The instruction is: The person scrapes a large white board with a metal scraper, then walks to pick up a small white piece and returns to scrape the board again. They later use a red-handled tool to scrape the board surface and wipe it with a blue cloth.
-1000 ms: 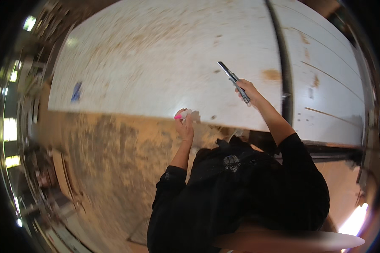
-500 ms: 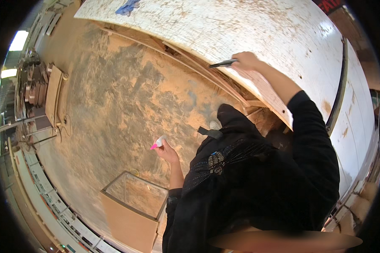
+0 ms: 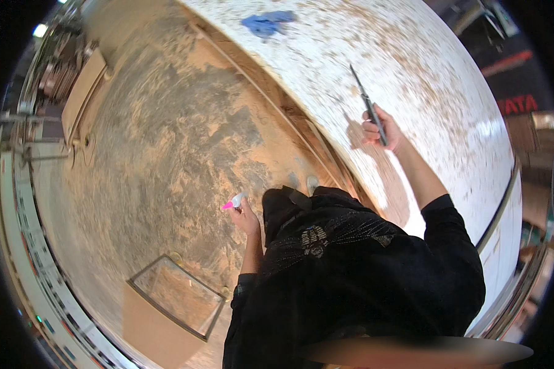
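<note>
My right hand [image 3: 381,130] is closed around a slim dark tool with a narrow, knife-like tip [image 3: 366,98]; its exact kind is not clear. I hold it above the white worktop [image 3: 332,80], and the tip points to the far side. Lower down on the left, over the floor, my left hand [image 3: 246,220] grips a small white squeeze bottle with a pink tip [image 3: 232,202]. A crumpled blue cloth or glove [image 3: 268,23] lies on the worktop beyond my right hand.
Brown shavings litter the worktop, whose wooden edge [image 3: 277,98] runs diagonally past me. A dusty floor [image 3: 166,135] spreads to the left. Near my left side stands an open-framed box with a tan panel [image 3: 157,326]. Stacked boards [image 3: 61,77] stand at the far left.
My right hand has gone from the worktop's edge to over its surface, and the tool has swung to point away from me. The view has turned; the left hand still holds the bottle.
</note>
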`<action>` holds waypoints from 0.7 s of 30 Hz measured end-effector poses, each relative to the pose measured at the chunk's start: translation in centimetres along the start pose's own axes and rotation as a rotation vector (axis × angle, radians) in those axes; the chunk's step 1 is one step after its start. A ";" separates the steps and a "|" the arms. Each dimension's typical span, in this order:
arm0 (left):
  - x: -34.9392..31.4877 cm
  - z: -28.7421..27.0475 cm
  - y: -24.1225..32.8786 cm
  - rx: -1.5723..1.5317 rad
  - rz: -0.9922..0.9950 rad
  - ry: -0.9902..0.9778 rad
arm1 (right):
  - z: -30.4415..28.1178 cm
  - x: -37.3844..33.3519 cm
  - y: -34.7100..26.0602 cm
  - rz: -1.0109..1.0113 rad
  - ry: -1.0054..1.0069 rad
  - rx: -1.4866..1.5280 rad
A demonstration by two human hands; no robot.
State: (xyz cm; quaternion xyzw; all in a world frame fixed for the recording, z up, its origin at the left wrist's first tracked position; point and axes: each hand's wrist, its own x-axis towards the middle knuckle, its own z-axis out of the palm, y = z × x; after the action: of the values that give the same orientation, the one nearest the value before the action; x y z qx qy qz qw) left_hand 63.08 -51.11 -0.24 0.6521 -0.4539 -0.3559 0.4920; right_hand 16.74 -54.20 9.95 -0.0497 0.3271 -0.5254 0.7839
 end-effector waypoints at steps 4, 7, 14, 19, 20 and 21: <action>7.5 -1.1 0.2 -0.005 -0.030 0.177 | 9.8 13.4 1.9 0.284 -0.431 0.241; 14.5 -3.2 -1.3 0.053 0.028 0.345 | 15.7 22.6 3.1 0.387 -0.632 0.287; 34.5 -7.8 -1.4 0.053 0.143 0.238 | 27.8 39.2 3.7 0.473 -0.705 0.314; 50.0 -4.2 3.4 0.030 0.146 0.007 | 31.5 49.1 1.4 0.367 -0.599 0.369; 53.1 -2.8 3.6 -0.021 0.166 -0.015 | 31.7 51.0 0.4 0.319 -0.498 0.354; 56.2 -1.0 4.0 -0.078 0.192 -0.028 | 31.9 53.3 -1.0 0.273 -0.404 0.330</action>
State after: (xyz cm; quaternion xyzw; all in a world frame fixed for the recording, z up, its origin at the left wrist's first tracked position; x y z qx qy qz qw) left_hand 81.80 -104.18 2.85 0.5807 -0.5069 -0.3337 0.5426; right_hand 46.42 -108.80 10.73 0.0194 0.0785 -0.4406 0.8941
